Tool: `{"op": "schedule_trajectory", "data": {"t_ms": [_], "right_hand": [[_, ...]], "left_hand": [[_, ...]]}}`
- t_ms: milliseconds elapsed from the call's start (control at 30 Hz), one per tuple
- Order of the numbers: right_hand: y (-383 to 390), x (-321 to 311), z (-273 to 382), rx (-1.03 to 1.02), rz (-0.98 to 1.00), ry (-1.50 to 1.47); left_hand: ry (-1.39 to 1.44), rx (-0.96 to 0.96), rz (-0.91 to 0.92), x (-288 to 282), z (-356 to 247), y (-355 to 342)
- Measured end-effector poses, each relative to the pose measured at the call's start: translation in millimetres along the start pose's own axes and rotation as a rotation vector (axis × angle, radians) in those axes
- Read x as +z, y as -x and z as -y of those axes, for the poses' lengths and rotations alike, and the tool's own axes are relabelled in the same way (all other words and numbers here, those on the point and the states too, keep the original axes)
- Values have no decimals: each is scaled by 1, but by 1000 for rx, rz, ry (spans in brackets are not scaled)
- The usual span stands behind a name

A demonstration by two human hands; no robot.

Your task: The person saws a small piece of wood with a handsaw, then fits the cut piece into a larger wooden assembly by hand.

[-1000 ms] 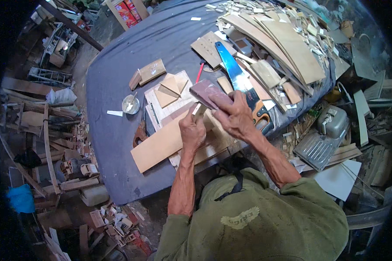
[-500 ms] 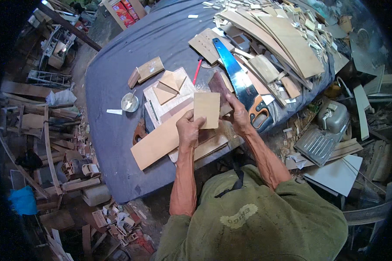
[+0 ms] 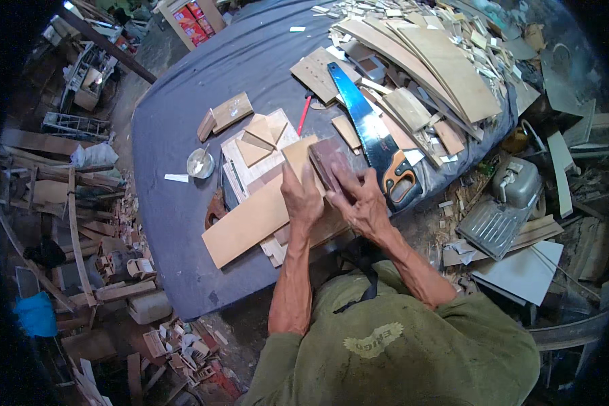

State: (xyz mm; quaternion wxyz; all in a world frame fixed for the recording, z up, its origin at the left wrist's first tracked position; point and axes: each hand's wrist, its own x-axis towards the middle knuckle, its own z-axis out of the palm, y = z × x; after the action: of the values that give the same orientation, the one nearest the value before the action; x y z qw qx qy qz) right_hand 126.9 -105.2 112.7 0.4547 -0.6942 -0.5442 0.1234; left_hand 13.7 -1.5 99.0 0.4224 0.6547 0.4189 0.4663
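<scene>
My left hand (image 3: 303,197) holds a small light wooden piece (image 3: 298,150) upright over the middle of the work surface. My right hand (image 3: 363,206) grips a dark reddish-brown block (image 3: 325,157), angled against that piece. Below them lies a long pale board (image 3: 240,229). Just beyond are small triangular wood offcuts (image 3: 255,152) on a square panel. A handsaw (image 3: 358,111) with a blue blade and an orange-black handle (image 3: 400,181) lies right of my hands. A red-handled tool (image 3: 304,114) lies farther back, and a round container (image 3: 200,162) sits to the left.
The dark cloth-covered surface (image 3: 172,243) carries a large heap of planks and scraps (image 3: 446,71) at the back right. Scrap wood (image 3: 74,223) crowds the floor at left. A metal sink (image 3: 515,183) lies off the right edge, and a dark pole (image 3: 105,40) crosses the upper left.
The light piece, broad face up half a second ago, is now tilted and angled against the dark block. Both hands have shifted and turned, the right one coming closer to the left.
</scene>
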Motion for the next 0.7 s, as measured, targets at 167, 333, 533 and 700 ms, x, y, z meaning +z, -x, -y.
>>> {"op": "schedule_trajectory", "data": {"t_ms": [167, 333, 533, 700], "right_hand": [[-32, 13, -2, 43, -66, 36], [-26, 25, -21, -42, -98, 72], [5, 30, 2, 23, -10, -110], [-74, 22, -6, 138, -22, 39]], "left_hand": [[206, -106, 34, -9, -15, -11], [62, -51, 131, -15, -1, -1], [132, -60, 26, -29, 6, -16], [311, -75, 130, -30, 8, -5]]}}
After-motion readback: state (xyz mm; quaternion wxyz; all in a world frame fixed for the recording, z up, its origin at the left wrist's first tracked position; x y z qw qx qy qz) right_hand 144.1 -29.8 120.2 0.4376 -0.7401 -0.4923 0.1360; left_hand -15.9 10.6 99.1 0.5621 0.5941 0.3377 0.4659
